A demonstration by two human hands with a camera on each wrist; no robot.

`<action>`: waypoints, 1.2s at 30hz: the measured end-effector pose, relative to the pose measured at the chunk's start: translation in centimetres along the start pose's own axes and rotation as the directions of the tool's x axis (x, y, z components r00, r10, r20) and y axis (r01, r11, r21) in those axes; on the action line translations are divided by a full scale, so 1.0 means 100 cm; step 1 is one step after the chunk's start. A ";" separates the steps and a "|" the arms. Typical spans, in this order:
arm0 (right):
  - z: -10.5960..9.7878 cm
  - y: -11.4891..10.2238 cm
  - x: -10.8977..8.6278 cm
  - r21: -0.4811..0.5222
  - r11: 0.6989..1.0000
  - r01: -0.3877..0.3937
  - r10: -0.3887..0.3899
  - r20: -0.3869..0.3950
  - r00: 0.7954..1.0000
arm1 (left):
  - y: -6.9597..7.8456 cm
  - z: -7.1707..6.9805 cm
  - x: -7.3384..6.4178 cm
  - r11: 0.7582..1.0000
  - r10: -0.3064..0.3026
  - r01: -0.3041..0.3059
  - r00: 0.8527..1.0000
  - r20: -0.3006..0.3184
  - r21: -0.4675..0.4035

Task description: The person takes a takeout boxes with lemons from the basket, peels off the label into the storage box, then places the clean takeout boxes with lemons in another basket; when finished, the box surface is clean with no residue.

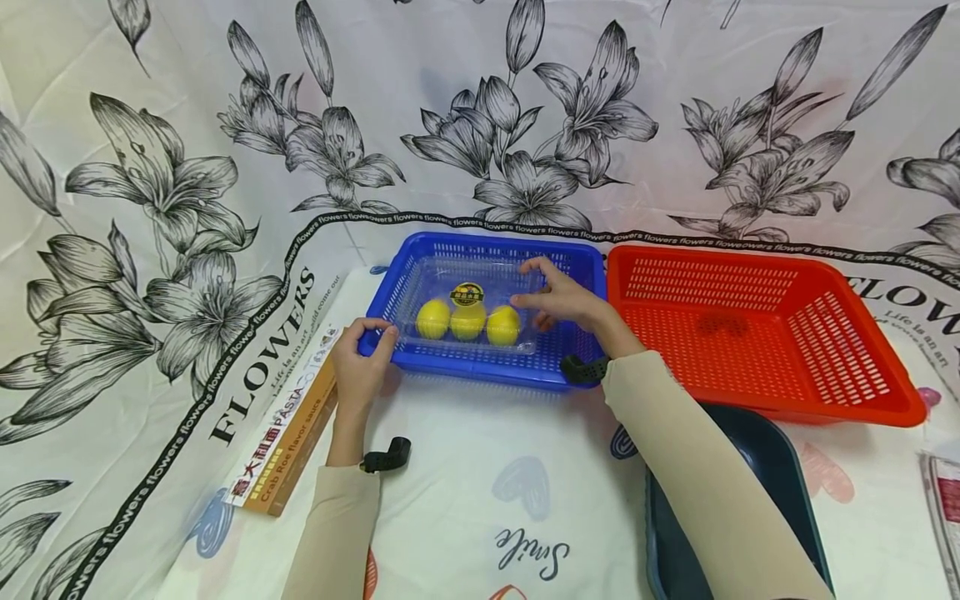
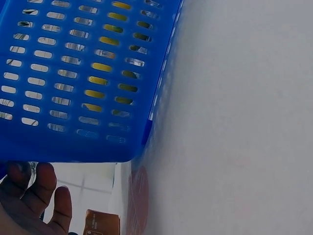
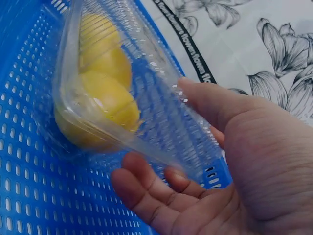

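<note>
- Head view: we see the clear plastic box point(image 1: 427, 279) within the walls of the blue basket point(image 1: 472, 367), with three yellow fruits point(image 1: 468, 322) along its near side.
- Our left hand point(image 1: 362, 358) grips the basket's near left corner, its thumb over the rim. We judge that a steady hold there serves well, stopping the basket from sliding as the box is handled.
- Our right hand point(image 1: 566, 298) has its fingers spread and bent about the box's right end, touching it. We cannot tell whether they pinch it or merely rest there.
- Thin plastic like this probably flexes, so we would handle it by its stiffer edges, keep it level so that the fruits don't roll, and avoid pressing on the lid.
- Hard to make out: whether the box's underside meets the basket floor; the lid's closure; the small print on the sticker point(image 1: 467, 293).
- From the left wrist, we get mostly the basket's slotted wall, with yellow glimpsed through it.
- Our right sleeve covers part of the dark tray point(image 1: 765, 450), and the frame cuts off a package point(image 1: 943, 500) at the right.
</note>
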State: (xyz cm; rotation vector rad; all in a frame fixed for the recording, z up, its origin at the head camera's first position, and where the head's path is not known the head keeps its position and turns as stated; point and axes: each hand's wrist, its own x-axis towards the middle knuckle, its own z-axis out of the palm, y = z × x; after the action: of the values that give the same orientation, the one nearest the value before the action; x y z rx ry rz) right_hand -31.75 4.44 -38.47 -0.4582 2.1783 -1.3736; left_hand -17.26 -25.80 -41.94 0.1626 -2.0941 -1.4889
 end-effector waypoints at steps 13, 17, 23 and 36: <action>-0.005 -0.001 -0.009 0.068 0.987 0.147 -0.140 -0.100 0.985 | 0.005 0.003 -0.002 1.000 -0.020 0.020 1.000 0.012 0.008; -0.009 -0.003 -0.014 0.062 0.981 0.184 -0.174 -0.134 0.975 | -0.004 0.005 -0.001 0.999 -0.020 0.020 1.000 -0.002 0.028; -0.015 -0.004 -0.020 0.047 0.973 0.227 -0.212 -0.208 0.955 | -0.032 0.008 0.005 0.999 -0.021 0.022 1.000 -0.018 0.039; -0.021 -0.022 -0.054 0.120 0.955 0.271 -0.226 -0.298 0.927 | -0.037 0.004 0.008 0.998 -0.009 0.010 1.000 -0.011 0.062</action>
State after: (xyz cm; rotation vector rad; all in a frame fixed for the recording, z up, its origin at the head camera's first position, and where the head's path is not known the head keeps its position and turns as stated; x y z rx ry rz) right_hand -28.62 7.92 -34.46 -0.5201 2.2658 -1.8371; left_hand -18.96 -27.19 -45.06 0.2033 -2.1348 -1.4264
